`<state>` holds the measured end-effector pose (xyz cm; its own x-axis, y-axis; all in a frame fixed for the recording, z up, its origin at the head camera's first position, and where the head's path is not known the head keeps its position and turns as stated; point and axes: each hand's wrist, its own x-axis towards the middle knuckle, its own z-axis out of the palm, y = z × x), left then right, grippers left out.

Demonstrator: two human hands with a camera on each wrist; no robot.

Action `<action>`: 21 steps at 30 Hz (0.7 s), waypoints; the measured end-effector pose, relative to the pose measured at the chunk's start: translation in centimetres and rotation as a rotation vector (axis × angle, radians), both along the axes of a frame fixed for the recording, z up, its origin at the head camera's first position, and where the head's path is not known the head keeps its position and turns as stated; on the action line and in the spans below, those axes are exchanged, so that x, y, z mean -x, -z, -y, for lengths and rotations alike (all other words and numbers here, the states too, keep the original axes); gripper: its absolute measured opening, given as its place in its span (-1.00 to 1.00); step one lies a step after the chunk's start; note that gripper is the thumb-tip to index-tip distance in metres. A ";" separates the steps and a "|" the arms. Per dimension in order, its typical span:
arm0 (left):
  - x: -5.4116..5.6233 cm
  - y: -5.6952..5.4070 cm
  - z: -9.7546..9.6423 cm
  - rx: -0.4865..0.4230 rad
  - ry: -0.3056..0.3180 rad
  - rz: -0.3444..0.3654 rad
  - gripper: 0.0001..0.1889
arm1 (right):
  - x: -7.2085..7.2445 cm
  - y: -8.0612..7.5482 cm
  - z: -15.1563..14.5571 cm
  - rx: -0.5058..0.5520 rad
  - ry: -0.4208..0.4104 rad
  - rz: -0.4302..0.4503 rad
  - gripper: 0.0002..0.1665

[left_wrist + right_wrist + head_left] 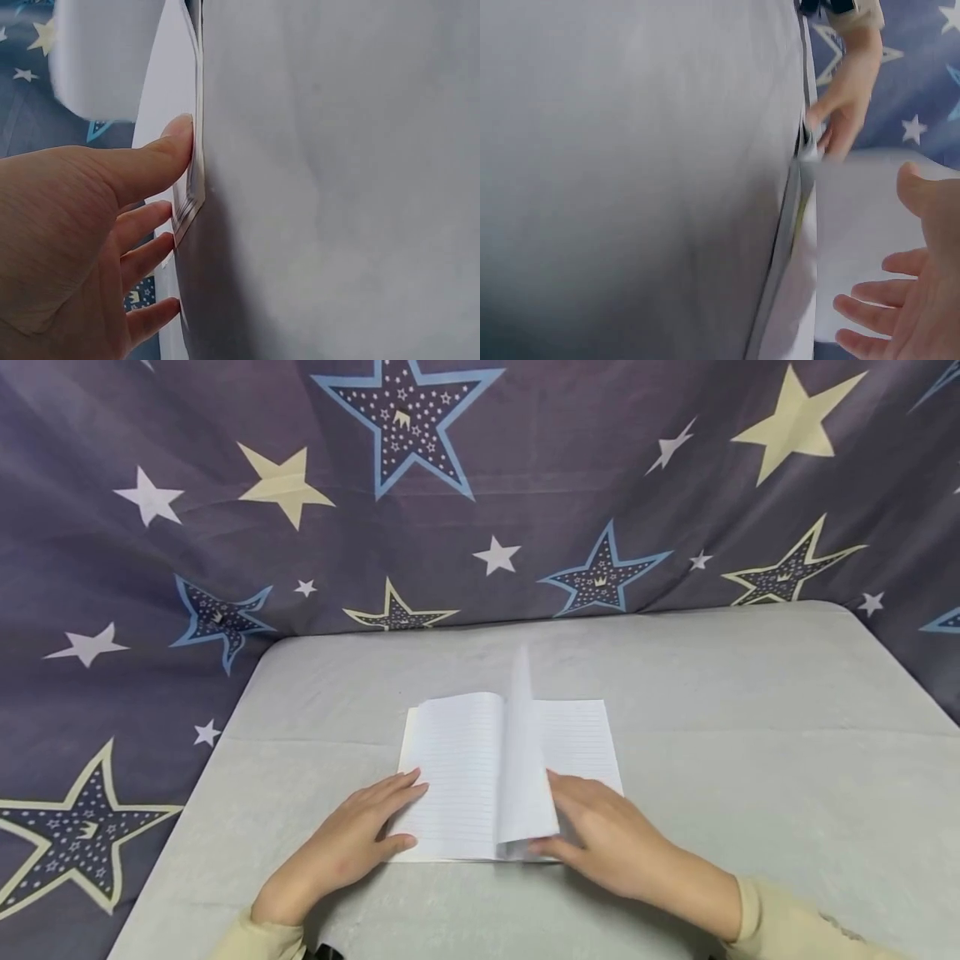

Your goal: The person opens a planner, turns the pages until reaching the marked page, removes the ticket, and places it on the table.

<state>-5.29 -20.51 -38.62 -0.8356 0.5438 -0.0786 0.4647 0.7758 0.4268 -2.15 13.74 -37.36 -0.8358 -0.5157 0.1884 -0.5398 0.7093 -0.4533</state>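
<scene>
A lined notebook (457, 777) lies spread open on the grey surface. One white leaf (527, 760) stands up from its middle, slightly blurred, between the two page sides. On the left edge my left hand (360, 835) rests with its fingers extended; in the left wrist view its thumb (161, 154) presses near the notebook's lower corner. My right hand (611, 835) is at the right side of the raised leaf, fingers against it and thumb near its lower edge. The right wrist view shows that hand's fingers (877, 307) spread and loosely bent beside the leaf.
The padded grey table (750, 777) extends around the notebook on all sides. Behind it and along the left hangs a dark curtain (600, 468) printed with stars. Light sleeves (787, 922) cover both forearms.
</scene>
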 end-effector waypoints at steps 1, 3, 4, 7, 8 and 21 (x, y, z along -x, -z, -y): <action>0.0 0.0 0.1 -0.003 -0.003 -0.003 -0.32 | -0.1 0.0 0.4 -0.007 -0.024 0.000 -0.08; 0.0 0.0 0.4 -0.007 -0.009 -0.014 -0.33 | -0.4 0.1 1.2 -0.023 -0.072 0.002 -0.10; 0.0 -0.1 0.6 -0.008 -0.015 -0.017 -0.33 | -0.6 0.2 1.4 -0.034 -0.092 0.008 -0.11; 0.0 -0.2 1.3 -0.012 -0.033 -0.026 -0.36 | -0.9 0.1 2.0 -0.068 -0.149 0.044 -0.17; -0.1 -0.3 1.5 -0.010 -0.043 -0.026 -0.37 | -1.0 0.1 2.1 -0.079 -0.165 0.057 -0.18; -0.1 -0.7 1.6 -0.064 -0.126 -0.100 -0.42 | -1.2 0.6 2.2 -0.189 -0.258 0.057 -0.31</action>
